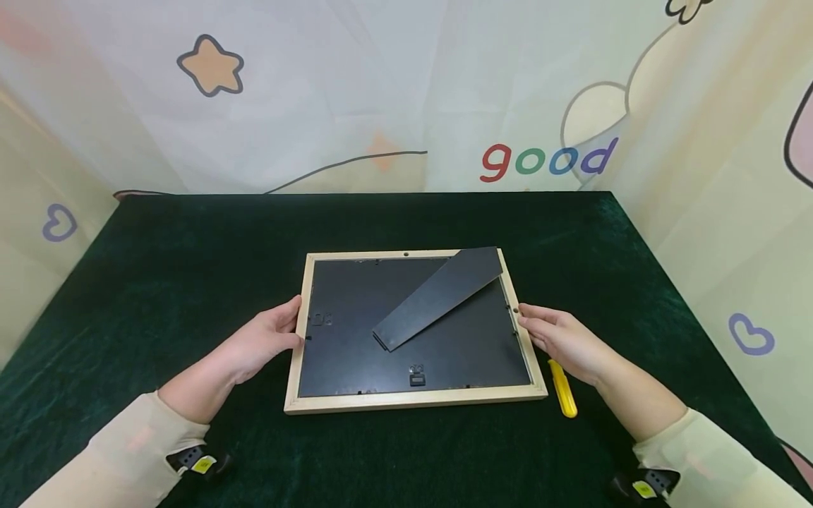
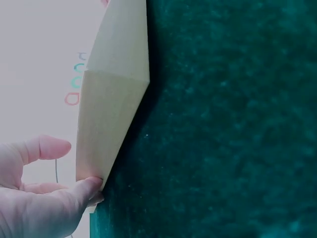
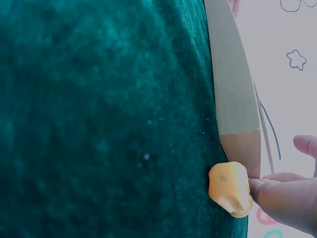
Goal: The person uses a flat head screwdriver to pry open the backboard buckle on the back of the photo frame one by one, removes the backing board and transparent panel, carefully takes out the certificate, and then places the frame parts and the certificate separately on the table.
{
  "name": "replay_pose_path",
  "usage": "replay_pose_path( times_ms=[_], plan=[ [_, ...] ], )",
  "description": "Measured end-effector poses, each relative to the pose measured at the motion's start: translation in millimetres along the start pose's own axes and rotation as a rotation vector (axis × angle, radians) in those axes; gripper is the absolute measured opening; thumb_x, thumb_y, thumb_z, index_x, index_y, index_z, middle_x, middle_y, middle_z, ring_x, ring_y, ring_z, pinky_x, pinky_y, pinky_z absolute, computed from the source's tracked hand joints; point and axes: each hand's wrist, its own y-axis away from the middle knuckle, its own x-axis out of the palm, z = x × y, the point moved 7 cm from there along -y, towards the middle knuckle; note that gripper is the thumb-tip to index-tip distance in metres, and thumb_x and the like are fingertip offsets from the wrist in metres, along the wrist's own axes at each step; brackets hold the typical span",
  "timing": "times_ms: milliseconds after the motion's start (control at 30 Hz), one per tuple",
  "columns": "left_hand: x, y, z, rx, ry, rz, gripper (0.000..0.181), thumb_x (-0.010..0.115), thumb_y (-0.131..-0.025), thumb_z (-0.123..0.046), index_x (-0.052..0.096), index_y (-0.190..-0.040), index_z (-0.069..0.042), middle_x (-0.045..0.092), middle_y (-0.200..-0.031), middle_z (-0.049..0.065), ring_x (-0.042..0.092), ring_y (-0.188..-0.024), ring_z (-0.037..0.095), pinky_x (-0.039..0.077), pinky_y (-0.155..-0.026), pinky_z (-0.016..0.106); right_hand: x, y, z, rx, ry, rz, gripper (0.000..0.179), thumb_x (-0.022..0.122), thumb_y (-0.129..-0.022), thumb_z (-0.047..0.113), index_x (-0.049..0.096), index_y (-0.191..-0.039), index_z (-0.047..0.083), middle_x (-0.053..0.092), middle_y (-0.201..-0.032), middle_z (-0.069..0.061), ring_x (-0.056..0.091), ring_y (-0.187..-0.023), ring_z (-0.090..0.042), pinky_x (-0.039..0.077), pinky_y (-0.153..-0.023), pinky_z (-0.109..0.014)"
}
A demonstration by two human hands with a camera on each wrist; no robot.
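Observation:
A picture frame (image 1: 416, 402) with a pale wooden border lies face down on the dark green cloth. Its black backing board (image 1: 356, 303) faces up, and a black easel stand (image 1: 444, 296) slants across it to the upper right corner. My left hand (image 1: 263, 339) is at the frame's left side, its fingers (image 2: 89, 187) touching the wooden edge. On the opposite side, my right hand (image 1: 565, 342) touches the right edge with its fingertips, thumb held apart. A yellow-handled tool (image 1: 562, 389) lies beside the frame under the right hand; its far end is hidden.
The green cloth (image 1: 190, 240) covers the whole table. Behind it and on both sides hang pale printed curtains (image 1: 305, 92) with a star, hearts and the word "good". A dark band with a device (image 1: 197, 460) sits on each wrist.

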Motion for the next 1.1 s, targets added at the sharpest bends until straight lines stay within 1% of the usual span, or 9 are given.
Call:
replay_pose_path(
  times_ms=[300, 367, 467, 567, 667, 733, 800, 933, 1100],
  plan=[
    [-1.3, -0.5, -0.1, 0.01, -0.052, 0.01, 0.076, 0.05, -0.09, 0.001, 0.0, -0.146, 0.005, 0.004, -0.154, 0.018, 0.012, -0.139, 0.031, 0.022, -0.106, 0.047, -3, -0.8, 1, -0.01, 0.059, -0.001, 0.065, 0.043, -0.1, 0.029, 0.016, -0.143, -0.011, 0.012, -0.151, -0.024, 0.015, -0.138, -0.034, 0.023, -0.105, -0.041],
    [-2.5, 2.7, -1.6, 0.016, -0.13, 0.013, 0.077, 0.053, -0.09, -0.004, 0.001, -0.147, 0.004, 0.004, -0.154, 0.018, 0.012, -0.139, 0.032, 0.022, -0.106, 0.048, -6, -0.1, 2, -0.027, 0.09, -0.007, 0.062, 0.043, -0.1, 0.029, 0.021, -0.142, -0.011, 0.017, -0.15, -0.024, 0.019, -0.137, -0.034, 0.026, -0.103, -0.038],
    [-4.6, 8.8, -6.5, 0.032, -0.345, 0.012, 0.08, 0.059, -0.09, -0.015, 0.005, -0.147, 0.004, 0.005, -0.153, 0.019, 0.014, -0.138, 0.035, 0.027, -0.103, 0.049, -14, 5.9, 8, -0.068, 0.184, -0.042, 0.057, 0.043, -0.1, 0.028, 0.029, -0.14, -0.009, 0.026, -0.148, -0.024, 0.027, -0.134, -0.036, 0.03, -0.1, -0.037],
    [-4.5, 15.1, -12.9, 0.054, -0.569, -0.002, 0.085, 0.064, -0.088, -0.027, 0.011, -0.147, 0.005, 0.007, -0.153, 0.022, 0.016, -0.137, 0.039, 0.029, -0.102, 0.053, -24, 15.5, 14, -0.117, 0.329, -0.099, 0.052, 0.043, -0.1, 0.027, 0.036, -0.137, -0.009, 0.035, -0.142, -0.025, 0.036, -0.129, -0.039, 0.033, -0.099, -0.042],
    [-2.2, 19.3, -14.2, 0.06, -0.724, -0.005, 0.092, 0.067, -0.085, -0.039, 0.014, -0.147, 0.004, 0.006, -0.153, 0.022, 0.012, -0.138, 0.039, 0.025, -0.103, 0.056, -31, 22.1, 14, -0.115, 0.482, -0.153, 0.048, 0.046, -0.099, 0.026, 0.042, -0.134, -0.008, 0.046, -0.134, -0.026, 0.047, -0.12, -0.039, 0.039, -0.096, -0.05],
    [0.6, 20.3, -13.2, 0.064, -0.799, 0.008, 0.097, 0.067, -0.082, -0.048, 0.016, -0.147, 0.003, 0.006, -0.154, 0.02, 0.01, -0.139, 0.039, 0.023, -0.104, 0.057, -34, 23.8, 12, -0.096, 0.588, -0.176, 0.045, 0.05, -0.098, 0.024, 0.046, -0.13, -0.008, 0.055, -0.122, -0.025, 0.055, -0.107, -0.036, 0.046, -0.089, -0.049],
    [2.9, 20.2, -10.7, 0.056, -0.874, 0.018, 0.103, 0.065, -0.077, -0.059, 0.017, -0.147, 0.001, 0.007, -0.154, 0.018, 0.007, -0.139, 0.038, 0.02, -0.104, 0.059, -34, 24.0, 7, -0.064, 0.685, -0.184, 0.044, 0.055, -0.095, 0.022, 0.047, -0.127, -0.008, 0.06, -0.108, -0.019, 0.059, -0.09, -0.028, 0.052, -0.079, -0.041],
    [4.9, 18.0, -6.2, 0.034, -0.984, 0.022, 0.116, 0.06, -0.068, -0.074, 0.018, -0.148, -0.001, 0.008, -0.154, 0.015, 0.004, -0.14, 0.038, 0.015, -0.103, 0.065, -31, 24.2, -2, 0.023, 0.835, -0.156, 0.053, 0.063, -0.089, 0.023, 0.043, -0.126, -0.01, 0.058, -0.087, -0.008, 0.051, -0.069, -0.017, 0.046, -0.06, -0.03],
    [5.1, 16.3, -4.4, 0.039, -1.043, 0.003, 0.125, 0.061, -0.059, -0.08, 0.019, -0.148, -0.002, 0.008, -0.154, 0.014, 0.0, -0.14, 0.038, 0.012, -0.103, 0.066, -26, 26.3, -12, 0.135, 0.903, -0.102, 0.064, 0.066, -0.087, 0.026, 0.037, -0.131, -0.01, 0.058, -0.078, -0.004, 0.049, -0.061, -0.015, 0.043, -0.055, -0.03]
  ],
)
